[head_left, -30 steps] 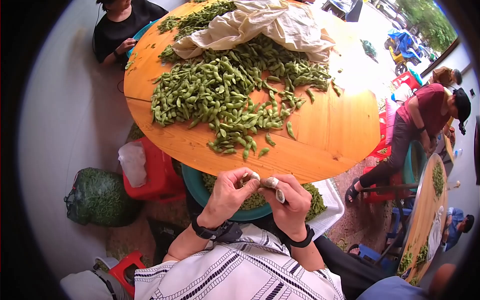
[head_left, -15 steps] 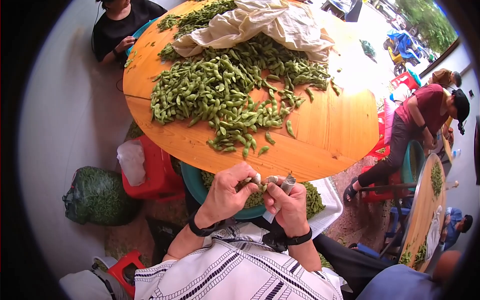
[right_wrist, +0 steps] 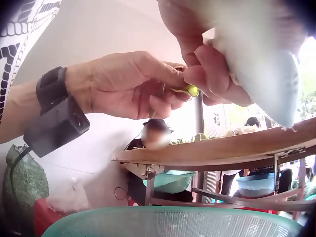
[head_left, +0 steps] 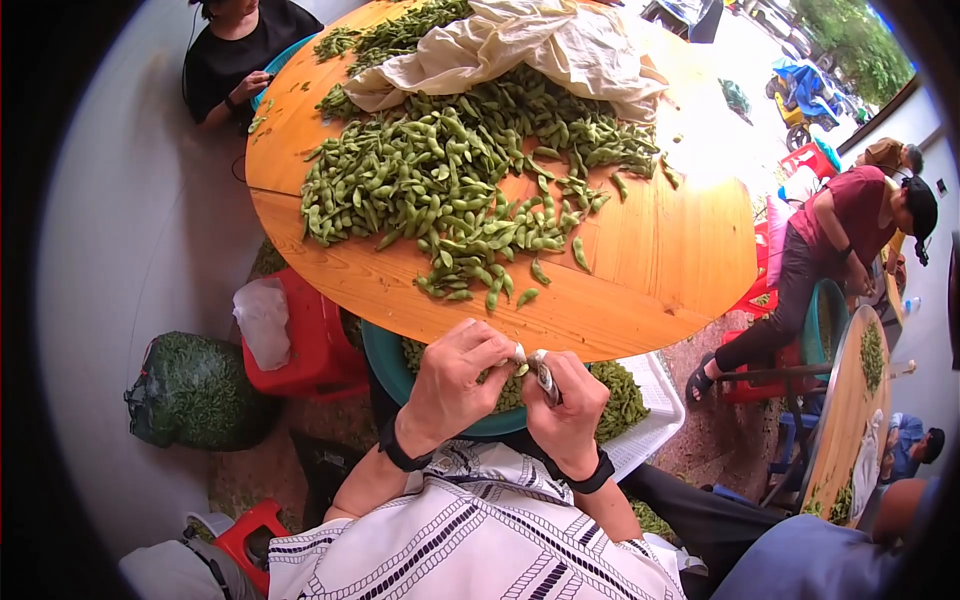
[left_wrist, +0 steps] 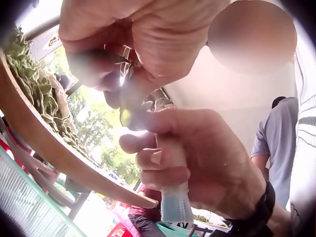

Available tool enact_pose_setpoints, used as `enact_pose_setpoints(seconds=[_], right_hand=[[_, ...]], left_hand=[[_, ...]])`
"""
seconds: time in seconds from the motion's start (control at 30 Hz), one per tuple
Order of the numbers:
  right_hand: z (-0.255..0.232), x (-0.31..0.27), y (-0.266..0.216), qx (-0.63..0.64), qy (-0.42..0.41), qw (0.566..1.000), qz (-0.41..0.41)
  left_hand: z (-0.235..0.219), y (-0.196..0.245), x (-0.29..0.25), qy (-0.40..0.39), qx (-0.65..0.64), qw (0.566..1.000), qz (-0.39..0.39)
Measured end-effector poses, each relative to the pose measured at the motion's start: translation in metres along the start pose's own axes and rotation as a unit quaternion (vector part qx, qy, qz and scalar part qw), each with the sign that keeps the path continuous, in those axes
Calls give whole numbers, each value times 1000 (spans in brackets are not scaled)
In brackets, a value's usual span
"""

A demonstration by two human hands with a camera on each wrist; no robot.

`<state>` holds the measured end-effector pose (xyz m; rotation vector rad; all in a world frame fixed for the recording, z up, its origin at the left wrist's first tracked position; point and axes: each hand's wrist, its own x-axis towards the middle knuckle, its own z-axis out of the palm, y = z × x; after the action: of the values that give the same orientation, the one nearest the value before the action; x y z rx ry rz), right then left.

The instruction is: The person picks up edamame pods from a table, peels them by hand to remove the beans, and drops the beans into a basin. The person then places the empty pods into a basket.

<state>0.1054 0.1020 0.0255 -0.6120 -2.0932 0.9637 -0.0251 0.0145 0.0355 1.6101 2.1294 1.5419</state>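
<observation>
Just past the table's near edge, my left hand (head_left: 455, 385) and right hand (head_left: 568, 410) meet at the fingertips. Between thumb and fingers the left hand pinches a green edamame pod (right_wrist: 192, 91), with a bright green bean showing at its end. The right hand's thumb and fingertip grip the same pod from the other side, as the left wrist view shows. Pale wraps cover some fingertips. A whitish roll with a pale blue end (left_wrist: 177, 207) lies along the right hand's curled fingers. Below the hands, a teal basin (head_left: 383, 375) holds shelled green beans, partly hidden.
A large heap of edamame pods (head_left: 420, 180) lies on the round wooden table (head_left: 660, 270), under a cream cloth (head_left: 520, 50). A white basket (head_left: 660, 400) stands right of the basin. Left are a red stool (head_left: 310, 340) and a filled green bag (head_left: 190, 390). Other people sit around.
Both hands stay over the basin and shift slightly. The right hand turned its roll up, then tilted it back down. A green pod has come into view between the fingertips.
</observation>
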Motion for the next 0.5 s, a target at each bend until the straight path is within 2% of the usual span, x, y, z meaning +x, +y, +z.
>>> enact_pose_setpoints(seconds=[0.07,0.13,0.2,0.23,0.3,0.37,0.43,0.5], right_hand=[[-1,0,1,-4,-9,1000,13],[0,-3,5,-9,-16,999,28],[3,-8,15,101,-39,984,142],[2,-9,15,102,-39,984,142],[2,-11,15,214,-61,946,235],[1,-18,18,191,-76,953,224],[1,-22,18,168,-92,957,216],[3,-26,13,111,-58,982,138]], left_hand=[[-1,1,-1,-5,-2,1000,7],[-1,4,-3,-22,-22,999,-36],[1,3,-6,-19,-25,999,-33],[2,2,-7,-16,-27,999,-31],[0,1,-8,-21,-28,999,-32],[-3,-1,-10,-27,-28,999,-33],[-6,-6,-14,-69,-1,998,-8],[-8,-7,-15,-73,2,997,-23]])
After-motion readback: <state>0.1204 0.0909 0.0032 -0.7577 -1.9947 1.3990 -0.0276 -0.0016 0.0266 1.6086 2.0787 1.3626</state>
